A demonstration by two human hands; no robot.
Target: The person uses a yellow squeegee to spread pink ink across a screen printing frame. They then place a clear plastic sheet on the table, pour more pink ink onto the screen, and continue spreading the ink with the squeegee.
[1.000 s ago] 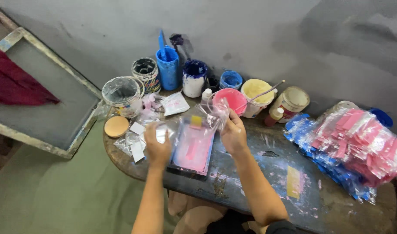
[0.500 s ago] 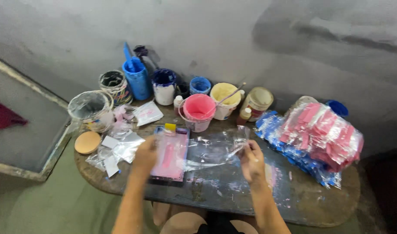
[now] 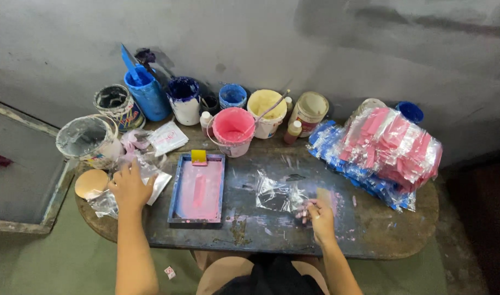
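Clear bag flat on table, at 3 o'clock of blue frame. Pinched at its edge by right hand; left hand spread, ungripping, on bag pile. Best smoothed flat, kept off wet ink.

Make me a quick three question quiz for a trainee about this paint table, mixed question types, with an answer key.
1. True or false: the left hand rests on the loose clear plastic bags left of the blue-framed screen.
2. What does the right hand touch?
A. the pink paint bucket
B. the clear plastic bag
C. the pile of pink packets
3. Fill in: a stick stands in the bucket of ____ paint.

Key
1. True.
2. B: the fingertips meet the clear plastic bag lying on the table; the pink paint bucket and pile of pink packets are apart from it.
3. Yellow: the yellow bucket.
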